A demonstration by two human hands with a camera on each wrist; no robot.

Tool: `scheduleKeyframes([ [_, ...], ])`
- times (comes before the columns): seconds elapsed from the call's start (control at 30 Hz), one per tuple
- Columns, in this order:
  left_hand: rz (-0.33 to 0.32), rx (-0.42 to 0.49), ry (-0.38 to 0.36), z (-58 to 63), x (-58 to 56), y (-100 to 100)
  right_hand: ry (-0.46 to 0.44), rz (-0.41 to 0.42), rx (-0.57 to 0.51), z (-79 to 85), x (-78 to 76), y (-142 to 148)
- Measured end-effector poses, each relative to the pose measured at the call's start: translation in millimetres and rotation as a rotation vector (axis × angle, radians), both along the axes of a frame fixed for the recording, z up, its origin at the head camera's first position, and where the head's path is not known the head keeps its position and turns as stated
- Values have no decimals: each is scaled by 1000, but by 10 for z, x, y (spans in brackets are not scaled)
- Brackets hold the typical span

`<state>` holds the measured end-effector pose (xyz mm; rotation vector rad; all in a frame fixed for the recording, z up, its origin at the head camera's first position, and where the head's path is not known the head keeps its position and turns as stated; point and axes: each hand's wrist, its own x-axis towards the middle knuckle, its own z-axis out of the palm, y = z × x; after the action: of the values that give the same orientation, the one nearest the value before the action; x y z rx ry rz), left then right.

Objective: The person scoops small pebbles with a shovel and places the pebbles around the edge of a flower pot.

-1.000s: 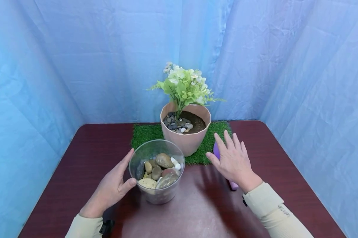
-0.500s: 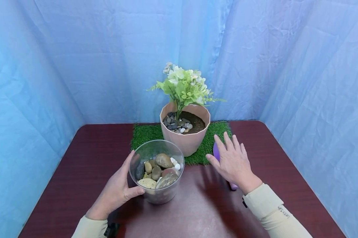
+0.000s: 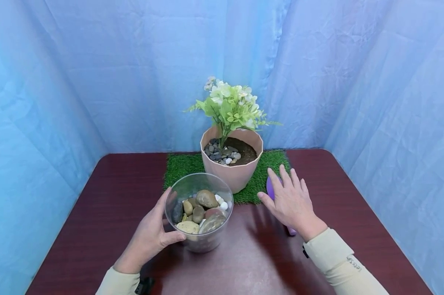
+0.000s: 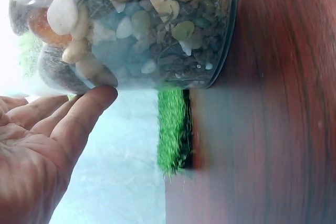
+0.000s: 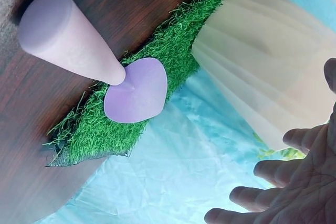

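In the head view, a clear plastic container (image 3: 203, 242) full of stones (image 3: 207, 198) stands near the middle of the table. My left hand (image 3: 146, 235) holds its left side, thumb across the near wall just under the rim and fingers behind. The left wrist view shows a fingertip against the wall of the container (image 4: 131, 30). My right hand (image 3: 292, 203), fingers spread and straight, hovers above a purple hand trowel (image 3: 271, 186) and hides much of it. The trowel's blade (image 5: 137, 92) lies over the grass mat in the right wrist view, its pale handle on the wood.
Behind the container stands a pink plant pot (image 3: 233, 174) with a white-flowered plant (image 3: 233, 104), pebbles and soil. It sits on an artificial grass mat (image 3: 185, 164) at the back of the dark red table (image 3: 107, 196). Blue curtains (image 3: 163, 73) surround the table.
My left hand has moved right and its thumb has come across the container's near wall. The right hand stays over the trowel; the whole view has shifted slightly.
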<state>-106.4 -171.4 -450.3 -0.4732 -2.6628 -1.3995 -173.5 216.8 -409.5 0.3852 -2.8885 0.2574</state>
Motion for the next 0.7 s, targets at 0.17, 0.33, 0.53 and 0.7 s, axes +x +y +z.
scheduleKeyframes([
  [0.17, 8, 27, -8, -5, -3, 105, -6, 0, -2, -22, -13, 24],
  [0.33, 14, 43, 1, 4, 3, 182, -17, -6, -5, -27, -18, 32],
  [0.53, 20, 50, -3, 14, 12, 279, -22, -6, -6, -31, -19, 33],
  [0.7, 29, 80, -36, 17, 22, 373, -24, -7, -6, -49, -15, 40],
])
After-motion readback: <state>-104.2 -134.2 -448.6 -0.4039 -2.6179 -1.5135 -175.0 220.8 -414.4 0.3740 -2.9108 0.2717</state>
